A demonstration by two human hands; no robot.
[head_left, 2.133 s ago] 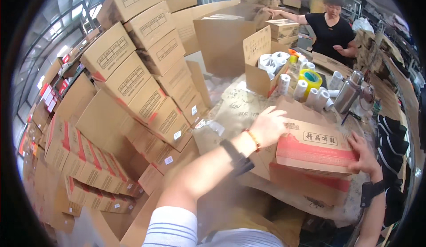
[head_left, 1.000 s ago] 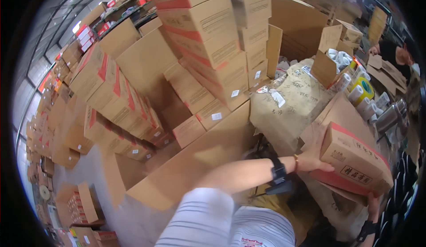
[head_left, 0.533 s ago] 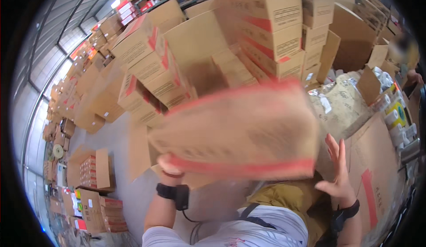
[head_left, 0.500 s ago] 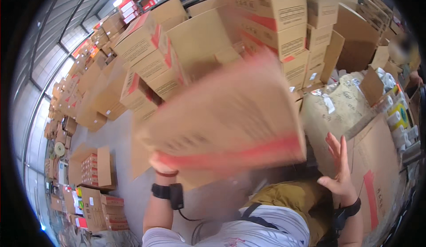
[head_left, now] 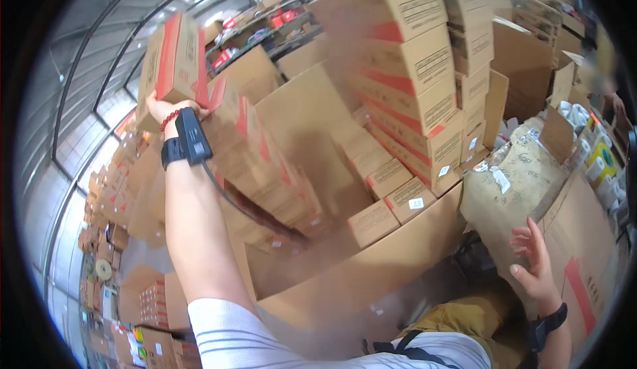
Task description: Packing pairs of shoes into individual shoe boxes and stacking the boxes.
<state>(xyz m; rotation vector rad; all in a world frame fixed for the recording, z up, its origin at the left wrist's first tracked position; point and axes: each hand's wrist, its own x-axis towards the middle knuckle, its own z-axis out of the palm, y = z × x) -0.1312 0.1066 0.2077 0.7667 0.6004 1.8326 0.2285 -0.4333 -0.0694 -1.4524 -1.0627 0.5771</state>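
Note:
My left hand (head_left: pixel 161 108) is raised high and holds a brown cardboard box with a red stripe (head_left: pixel 174 60) from below, next to the top of a leaning stack of like boxes (head_left: pixel 262 163). A black band and a small black device are strapped to that wrist, with a red bead bracelet beside them. My right hand (head_left: pixel 536 269) hangs low at the right with fingers spread and nothing in it, just above a large flat carton (head_left: pixel 584 236). A black band sits on that wrist too.
A tall wall of stacked red-striped cartons (head_left: pixel 424 70) rises ahead. A big open carton (head_left: pixel 358 283) lies below it. Tape rolls (head_left: pixel 597 163) sit at the far right on a paper-covered table (head_left: pixel 517 177). More boxes (head_left: pixel 152 303) cover the floor at the left.
The box, held in front of me with both hands, has gone up to the left in my left hand alone. My right hand has let go and dropped to the right.

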